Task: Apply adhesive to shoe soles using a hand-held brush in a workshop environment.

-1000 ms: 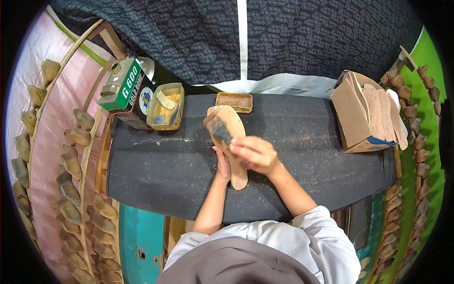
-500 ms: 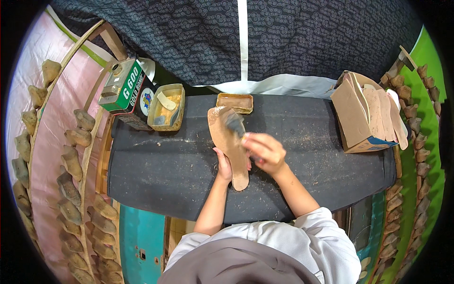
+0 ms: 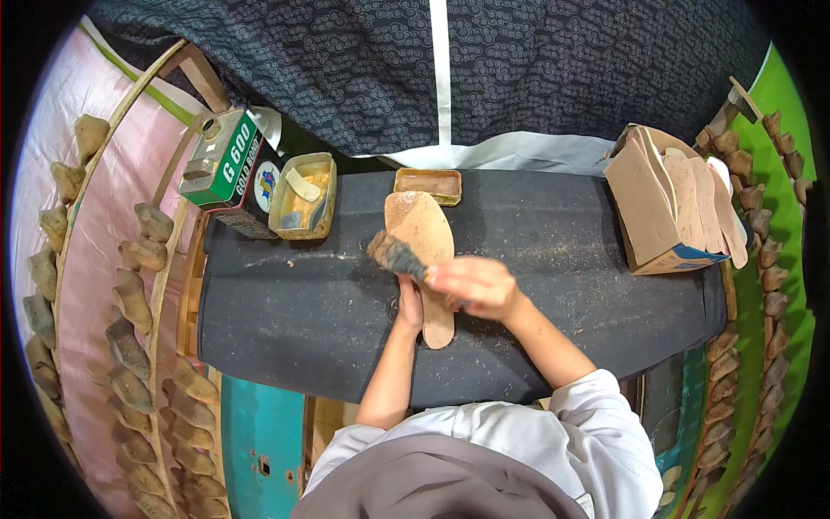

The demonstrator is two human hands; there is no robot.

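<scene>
A tan, shoe-sole-shaped insole (image 3: 421,227) is held over the table, its broad end pointing away from me and looking wet in part. My left hand (image 3: 410,304) is closed on its left edge, thumb along the side, the other fingers hidden beneath. In my right hand (image 3: 475,287) is a brush (image 3: 396,256) with a dark, worn head. The brush crosses the middle of the insole, and its bristles stick out past the left edge, above my left thumb. Just beyond the insole's far end sits a small shallow tray (image 3: 429,186) of brownish stuff.
At the back left stand a green-and-black metal can (image 3: 229,173) and a yellowish tub (image 3: 303,195) holding scraps. A cardboard box (image 3: 644,203) of insoles is at the right. Racks of shoe lasts (image 3: 130,298) line both sides. Crumbs dot the dark tablecloth (image 3: 553,259).
The brush has moved from the insole's broad far end toward me and left, down to its middle and over the left edge. My left hand keeps its hold on the insole.
</scene>
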